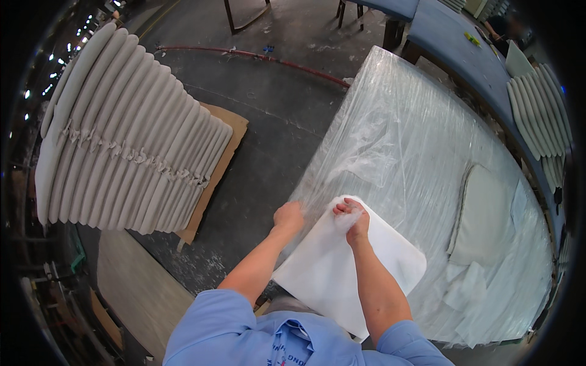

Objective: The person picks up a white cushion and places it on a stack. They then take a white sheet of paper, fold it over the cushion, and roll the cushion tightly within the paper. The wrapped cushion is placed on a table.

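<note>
A flat white foam pad [342, 268] with rounded corners lies at the near edge of a table covered in clear plastic sheeting [403, 134]. My left hand [289, 216] is closed on the plastic at the table's near-left edge, beside the pad's far corner. My right hand [353, 218] pinches a tuft of white fibre filling at the pad's far edge. A loose thin plastic bag [366, 155] lies crumpled just beyond both hands.
A tall leaning stack of grey cushions [122, 134] sits on cardboard on the floor to the left. A grey cushion cover [482, 219] and white cloth pieces [470, 287] lie on the table's right side. More cushions [540, 116] stand far right. A red hose [256, 58] crosses the floor.
</note>
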`<state>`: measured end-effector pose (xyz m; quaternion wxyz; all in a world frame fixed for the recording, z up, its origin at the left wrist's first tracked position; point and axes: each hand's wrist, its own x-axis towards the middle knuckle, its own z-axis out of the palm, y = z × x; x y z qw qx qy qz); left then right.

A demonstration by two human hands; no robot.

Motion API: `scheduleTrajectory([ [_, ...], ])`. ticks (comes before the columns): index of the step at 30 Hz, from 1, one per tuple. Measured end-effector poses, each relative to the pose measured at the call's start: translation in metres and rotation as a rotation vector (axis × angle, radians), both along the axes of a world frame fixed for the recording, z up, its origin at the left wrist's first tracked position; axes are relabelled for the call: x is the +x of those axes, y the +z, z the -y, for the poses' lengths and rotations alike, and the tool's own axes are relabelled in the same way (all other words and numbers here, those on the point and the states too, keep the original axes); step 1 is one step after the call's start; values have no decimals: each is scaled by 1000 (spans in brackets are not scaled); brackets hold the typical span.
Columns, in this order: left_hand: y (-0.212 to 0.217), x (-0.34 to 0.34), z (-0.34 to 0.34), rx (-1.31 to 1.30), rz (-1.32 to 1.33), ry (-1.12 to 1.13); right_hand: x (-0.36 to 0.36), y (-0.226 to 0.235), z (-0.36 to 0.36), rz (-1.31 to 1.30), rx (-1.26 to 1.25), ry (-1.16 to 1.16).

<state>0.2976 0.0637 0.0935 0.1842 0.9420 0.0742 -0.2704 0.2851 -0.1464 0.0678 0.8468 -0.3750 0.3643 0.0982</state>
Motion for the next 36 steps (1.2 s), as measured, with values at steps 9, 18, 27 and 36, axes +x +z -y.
scheduleTrajectory([
  [9, 13, -21, 1, -330, 118, 282, -7, -1, -6, 184, -226, 124],
  [18, 30, -122, 22, -649, 28, 184, -120, 66, -50, 416, -613, 343],
  [27, 50, -307, 39, -1936, -806, 986, -265, 70, -11, 371, -759, 601],
  [36, -9, -443, 51, -1377, -534, 1094, -402, 84, 3, 598, -981, 1002],
])
